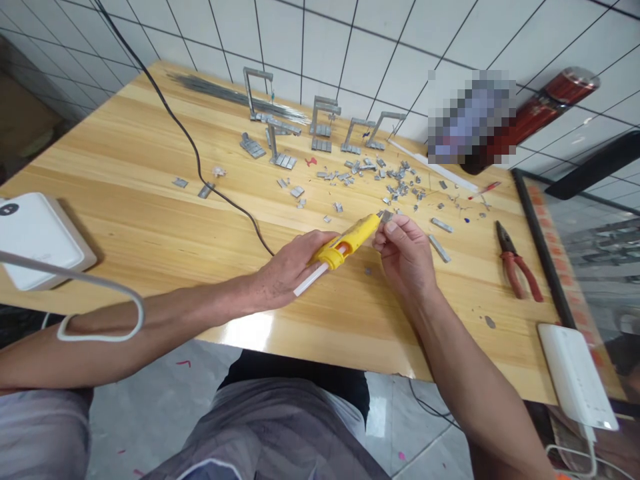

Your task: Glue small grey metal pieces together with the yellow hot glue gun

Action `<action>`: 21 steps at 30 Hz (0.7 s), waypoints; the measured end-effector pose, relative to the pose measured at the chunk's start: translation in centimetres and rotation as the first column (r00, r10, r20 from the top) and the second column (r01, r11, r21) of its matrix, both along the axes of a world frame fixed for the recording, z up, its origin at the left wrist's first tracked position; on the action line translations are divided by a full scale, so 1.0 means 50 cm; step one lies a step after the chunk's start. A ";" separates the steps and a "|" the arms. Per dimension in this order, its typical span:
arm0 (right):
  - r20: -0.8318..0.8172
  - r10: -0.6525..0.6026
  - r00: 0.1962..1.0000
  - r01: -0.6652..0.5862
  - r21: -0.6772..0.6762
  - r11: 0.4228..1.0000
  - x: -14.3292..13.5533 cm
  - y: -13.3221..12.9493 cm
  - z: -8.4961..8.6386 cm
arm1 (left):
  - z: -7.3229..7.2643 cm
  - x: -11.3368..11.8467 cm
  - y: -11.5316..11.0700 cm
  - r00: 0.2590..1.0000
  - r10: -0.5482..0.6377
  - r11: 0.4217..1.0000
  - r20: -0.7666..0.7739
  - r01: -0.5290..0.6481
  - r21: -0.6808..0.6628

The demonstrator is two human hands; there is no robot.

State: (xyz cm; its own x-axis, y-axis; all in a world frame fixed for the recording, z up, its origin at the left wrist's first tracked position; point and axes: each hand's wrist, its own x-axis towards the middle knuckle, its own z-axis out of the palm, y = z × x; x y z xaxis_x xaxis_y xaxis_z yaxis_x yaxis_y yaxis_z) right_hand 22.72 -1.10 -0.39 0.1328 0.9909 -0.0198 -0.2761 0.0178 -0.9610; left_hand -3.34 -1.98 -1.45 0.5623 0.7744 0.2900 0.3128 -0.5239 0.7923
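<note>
My left hand (295,267) is wrapped round a yellow hot glue gun (350,241). A white glue stick (311,280) juts from its back end. In a pinch of thumb and fingers, my right hand (407,250) holds a small grey piece (387,217), right at the nozzle; whether the two touch I cannot tell. Beyond the hands lies a scatter of small grey pieces (399,190). Behind it stand several small grey frames, one of them a tall bracket shape (247,93) with a hanging bit.
A dark cord (193,143) crosses the wooden table (125,180) toward my left hand. Red-handled pliers (515,263) lie at right, near a white power bank (577,377). At left sits a white box (43,237). Thin metal rods (220,90) and a red flask (545,100) are by the tiled wall.
</note>
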 end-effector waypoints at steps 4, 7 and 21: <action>0.023 0.031 0.999 -0.032 0.018 0.999 0.001 0.000 -0.001 | -0.001 -0.001 0.000 1.000 0.001 1.000 -0.017 -0.001 0.006; 0.032 0.043 0.999 -0.044 0.018 0.999 -0.001 -0.002 0.001 | -0.002 -0.002 0.001 1.000 0.010 1.000 -0.008 -0.010 0.017; 0.040 0.006 0.999 -0.007 0.043 0.999 -0.001 0.000 -0.001 | 0.003 0.001 -0.001 1.000 -0.009 1.000 0.008 0.008 0.012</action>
State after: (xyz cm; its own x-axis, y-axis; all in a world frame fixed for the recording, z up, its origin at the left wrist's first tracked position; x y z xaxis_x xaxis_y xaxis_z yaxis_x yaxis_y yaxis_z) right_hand 22.66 -1.09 -0.42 0.1263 0.9916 0.0284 -0.2375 0.0581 -0.9697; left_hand -3.27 -2.02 -1.30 0.5664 0.7660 0.3039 0.3016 -0.5359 0.7886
